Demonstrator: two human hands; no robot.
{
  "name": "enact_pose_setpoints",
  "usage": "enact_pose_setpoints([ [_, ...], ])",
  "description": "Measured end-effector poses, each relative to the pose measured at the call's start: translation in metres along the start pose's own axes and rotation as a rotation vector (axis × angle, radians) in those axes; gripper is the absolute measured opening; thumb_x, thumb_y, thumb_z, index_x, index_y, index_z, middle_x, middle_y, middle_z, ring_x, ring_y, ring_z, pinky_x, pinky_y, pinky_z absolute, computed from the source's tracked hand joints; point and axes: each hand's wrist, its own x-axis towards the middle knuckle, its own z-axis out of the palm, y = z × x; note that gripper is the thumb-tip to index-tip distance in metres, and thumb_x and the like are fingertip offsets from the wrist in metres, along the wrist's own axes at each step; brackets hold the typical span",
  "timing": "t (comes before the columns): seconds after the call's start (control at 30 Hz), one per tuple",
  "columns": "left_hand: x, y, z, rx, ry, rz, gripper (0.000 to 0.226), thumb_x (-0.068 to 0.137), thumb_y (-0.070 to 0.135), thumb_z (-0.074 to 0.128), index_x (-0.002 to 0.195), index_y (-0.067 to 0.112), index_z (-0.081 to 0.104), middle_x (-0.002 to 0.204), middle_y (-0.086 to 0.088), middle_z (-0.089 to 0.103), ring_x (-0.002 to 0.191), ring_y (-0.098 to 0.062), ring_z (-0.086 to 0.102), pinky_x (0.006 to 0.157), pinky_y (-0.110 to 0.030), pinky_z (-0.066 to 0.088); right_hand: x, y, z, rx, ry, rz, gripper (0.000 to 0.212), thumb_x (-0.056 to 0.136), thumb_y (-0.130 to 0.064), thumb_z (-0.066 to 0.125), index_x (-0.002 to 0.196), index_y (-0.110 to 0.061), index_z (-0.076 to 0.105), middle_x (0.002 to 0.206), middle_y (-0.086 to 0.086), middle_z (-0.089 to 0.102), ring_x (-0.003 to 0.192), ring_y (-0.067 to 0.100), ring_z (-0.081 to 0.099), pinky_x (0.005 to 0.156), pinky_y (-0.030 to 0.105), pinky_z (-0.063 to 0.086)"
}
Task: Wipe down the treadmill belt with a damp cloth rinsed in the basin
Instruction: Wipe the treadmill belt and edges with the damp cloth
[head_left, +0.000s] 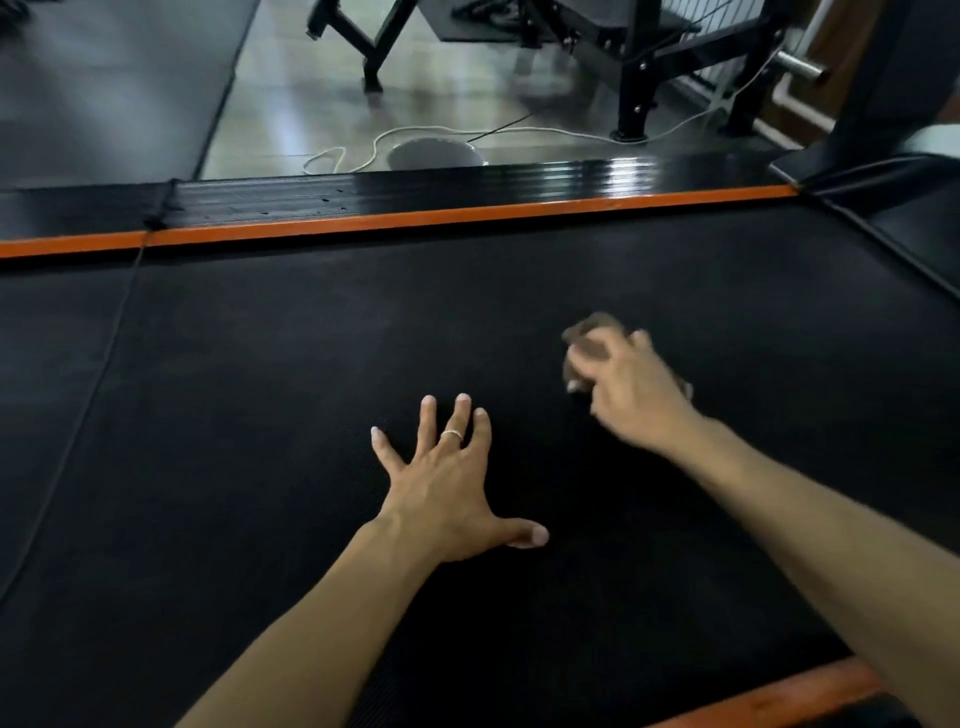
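Cloth (592, 343), brownish & blurred, is bunched under the right hand (631, 387) on the treadmill belt (260, 415), right of centre. Right fingers curl round it and hold it down on the belt; only the far-left part of the cloth shows past the fingers. Left hand (449, 483) is flat on the belt, near & to the left of the cloth w/o touching it: fingers spread wide, thumb out to the right, a ring (452, 435) on one finger. Nothing held in it. Both forearms come in from the bottom edge.

Basin (434, 154), round & light grey, sits on the tiled floor (311, 88) beyond the far side rail, well apart from both hands. Only its upper part shows over the rail; can't tell what's in it.

Between belt & basin: an orange strip (415, 218) along the belt edge, then a glossy black ribbed side rail (467, 182). A second orange strip (769, 696) shows at the near right corner. White cord (363, 150) loops on the floor just beside the basin. Black gym frames (634, 78) stand further back. Treadmill upright (883, 93) rises at the far right. Dark floor mat (104, 88) at upper left.
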Motion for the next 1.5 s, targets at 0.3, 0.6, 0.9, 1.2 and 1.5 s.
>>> enact_pose_setpoints([
  [0.3, 0.002, -0.001, 0.002, 0.028, 0.021, -0.006, 0.132, 0.061, 0.088, 0.056, 0.154, 0.02, -0.009, 0.161, 0.001, -0.021, 0.143, -0.028, -0.03, 0.107, -0.074, -0.01, -0.07, 0.089, -0.032, -0.101, -0.155, 0.357, 0.059, 0.086, -0.008, 0.052, 0.142, -0.025, 0.042, 0.152, 0.004, 0.022, 0.113, 0.036, 0.031, 0.101, 0.046, 0.038],
  [0.6, -0.021, 0.01, 0.002, 0.091, 0.145, 0.146, 0.112, 0.078, 0.077, 0.049, 0.154, 0.019, -0.008, 0.162, -0.004, -0.018, 0.145, -0.029, -0.027, 0.112, -0.069, -0.007, -0.155, 0.011, -0.024, 0.025, -0.116, -0.076, 0.066, 0.075, -0.009, 0.043, 0.137, -0.029, 0.053, 0.149, 0.002, 0.039, 0.104, 0.033, 0.047, 0.09, 0.043, 0.045],
  [0.9, -0.051, -0.005, 0.016, 0.107, 0.043, 0.298, 0.093, 0.088, 0.07, 0.041, 0.155, 0.025, -0.007, 0.162, 0.002, -0.018, 0.145, -0.023, -0.027, 0.114, -0.062, -0.011, -0.18, -0.064, -0.031, -0.055, -0.187, 0.109, 0.064, 0.08, -0.016, 0.046, 0.144, -0.023, 0.038, 0.153, 0.01, 0.019, 0.114, 0.039, 0.036, 0.1, 0.049, 0.038],
  [1.2, -0.066, -0.008, 0.019, 0.105, 0.015, 0.316, 0.089, 0.089, 0.069, 0.04, 0.155, 0.027, -0.003, 0.162, 0.003, -0.015, 0.146, -0.021, -0.025, 0.115, -0.062, -0.01, -0.213, -0.005, -0.051, 0.107, -0.16, 0.236, 0.037, 0.091, -0.007, 0.052, 0.126, -0.015, 0.062, 0.138, 0.005, 0.047, 0.117, 0.025, 0.041, 0.095, 0.035, 0.034],
  [1.5, -0.083, -0.014, 0.022, 0.083, -0.109, 0.215, 0.088, 0.088, 0.068, 0.043, 0.156, 0.029, 0.003, 0.163, 0.005, -0.014, 0.147, -0.025, -0.021, 0.114, -0.066, -0.005, -0.22, -0.115, -0.041, 0.049, -0.205, 0.095, 0.038, 0.092, -0.015, 0.048, 0.125, -0.027, 0.062, 0.144, 0.0, 0.032, 0.116, 0.028, 0.038, 0.103, 0.043, 0.032],
])
